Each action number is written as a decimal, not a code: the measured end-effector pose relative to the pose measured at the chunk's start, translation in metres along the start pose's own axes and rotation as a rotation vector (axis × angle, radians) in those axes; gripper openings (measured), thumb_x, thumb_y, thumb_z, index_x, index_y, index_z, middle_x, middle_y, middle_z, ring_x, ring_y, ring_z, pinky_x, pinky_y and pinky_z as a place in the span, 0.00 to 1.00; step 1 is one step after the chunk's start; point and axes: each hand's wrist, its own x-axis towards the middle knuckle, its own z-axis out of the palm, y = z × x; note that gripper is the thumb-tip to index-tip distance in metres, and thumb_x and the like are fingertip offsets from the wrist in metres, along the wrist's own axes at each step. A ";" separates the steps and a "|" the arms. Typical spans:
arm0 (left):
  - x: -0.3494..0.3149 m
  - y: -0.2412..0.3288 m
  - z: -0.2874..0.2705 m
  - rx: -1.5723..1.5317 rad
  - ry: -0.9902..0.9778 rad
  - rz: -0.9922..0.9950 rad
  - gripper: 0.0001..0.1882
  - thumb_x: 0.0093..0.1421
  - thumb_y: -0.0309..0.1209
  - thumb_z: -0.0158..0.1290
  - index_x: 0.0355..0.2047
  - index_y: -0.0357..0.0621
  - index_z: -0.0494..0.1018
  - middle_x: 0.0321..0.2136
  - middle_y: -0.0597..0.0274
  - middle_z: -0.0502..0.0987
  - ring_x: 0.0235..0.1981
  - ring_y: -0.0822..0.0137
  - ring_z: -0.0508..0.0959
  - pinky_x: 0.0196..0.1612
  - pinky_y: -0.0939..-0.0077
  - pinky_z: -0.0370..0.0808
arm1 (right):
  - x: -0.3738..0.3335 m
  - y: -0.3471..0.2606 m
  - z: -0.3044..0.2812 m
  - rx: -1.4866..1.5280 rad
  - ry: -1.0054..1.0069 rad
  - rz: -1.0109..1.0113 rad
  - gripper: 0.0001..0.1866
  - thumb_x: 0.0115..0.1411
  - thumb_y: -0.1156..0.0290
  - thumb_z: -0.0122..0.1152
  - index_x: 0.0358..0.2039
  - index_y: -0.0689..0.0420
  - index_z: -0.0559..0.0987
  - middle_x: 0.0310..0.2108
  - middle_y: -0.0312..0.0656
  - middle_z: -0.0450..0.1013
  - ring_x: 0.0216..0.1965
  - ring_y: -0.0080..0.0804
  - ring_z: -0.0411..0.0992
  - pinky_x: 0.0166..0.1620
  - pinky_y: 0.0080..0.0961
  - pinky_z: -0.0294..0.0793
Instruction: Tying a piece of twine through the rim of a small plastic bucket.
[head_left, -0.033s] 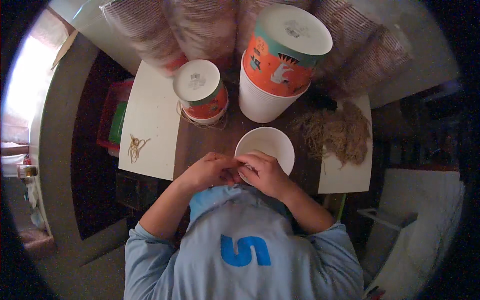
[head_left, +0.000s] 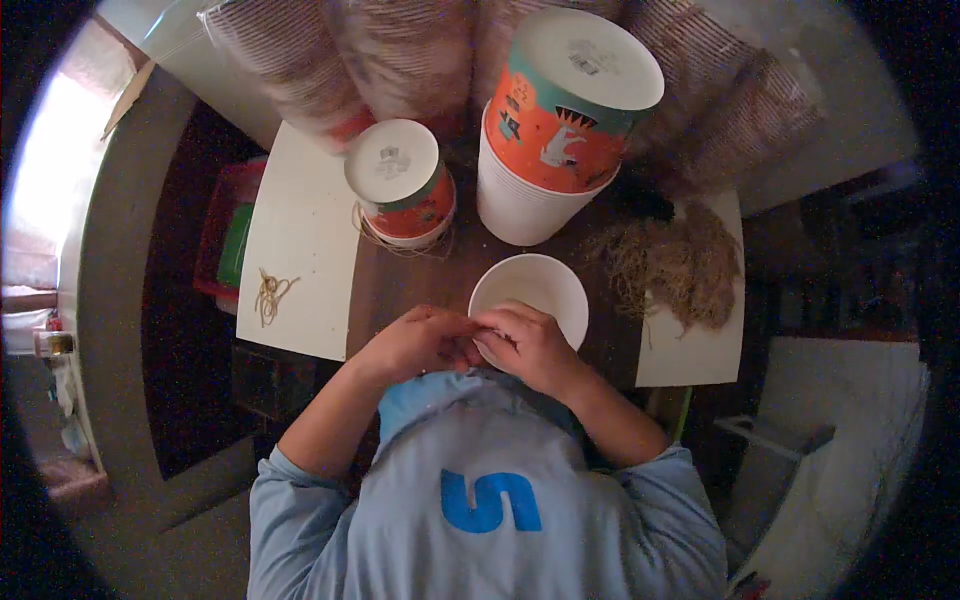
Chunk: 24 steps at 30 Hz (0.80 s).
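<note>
Worn on the head, the left of two side-by-side fisheye cameras looked steeply down from close above; the wearer's shirt filled the near side, the left hand and right hand met around the middle, and the table ran toward wrapped stacks at the far side; edges bowed toward the dark left and right rims.

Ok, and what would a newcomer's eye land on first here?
Probably the big orange-and-green tub, upturned on white tubs at upper centre-right. Then the left hand and right hand, close together at the near side of the open white tub, mid-picture. At right, a shaggy brown fibre heap.
</note>
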 end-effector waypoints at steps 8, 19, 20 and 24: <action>-0.003 0.011 0.004 -0.433 0.101 -0.327 0.13 0.60 0.33 0.43 0.33 0.36 0.73 0.26 0.59 0.75 0.27 0.72 0.75 0.32 0.81 0.74 | -0.003 0.006 -0.004 -0.073 0.109 -0.091 0.04 0.49 0.78 0.58 0.28 0.60 0.74 0.25 0.43 0.70 0.28 0.38 0.70 0.30 0.28 0.70; 0.001 0.009 0.010 -0.162 0.132 -0.194 0.09 0.58 0.31 0.50 0.30 0.36 0.73 0.23 0.65 0.74 0.24 0.77 0.72 0.29 0.85 0.71 | -0.004 0.009 -0.006 0.007 0.002 -0.004 0.11 0.51 0.78 0.56 0.36 0.60 0.72 0.29 0.43 0.72 0.31 0.32 0.72 0.34 0.26 0.72; 0.001 0.012 0.011 -0.162 0.131 -0.196 0.09 0.58 0.31 0.50 0.30 0.36 0.73 0.23 0.65 0.74 0.24 0.77 0.72 0.29 0.85 0.71 | -0.004 0.009 -0.006 0.177 0.005 0.072 0.14 0.51 0.78 0.56 0.40 0.61 0.71 0.31 0.42 0.72 0.33 0.29 0.72 0.35 0.25 0.72; 0.006 0.016 0.015 -0.027 0.142 -0.120 0.09 0.58 0.32 0.49 0.30 0.37 0.73 0.22 0.68 0.73 0.22 0.79 0.70 0.25 0.86 0.67 | -0.009 0.028 -0.002 0.479 -0.119 0.163 0.18 0.52 0.78 0.56 0.45 0.60 0.68 0.33 0.41 0.73 0.34 0.22 0.72 0.35 0.21 0.72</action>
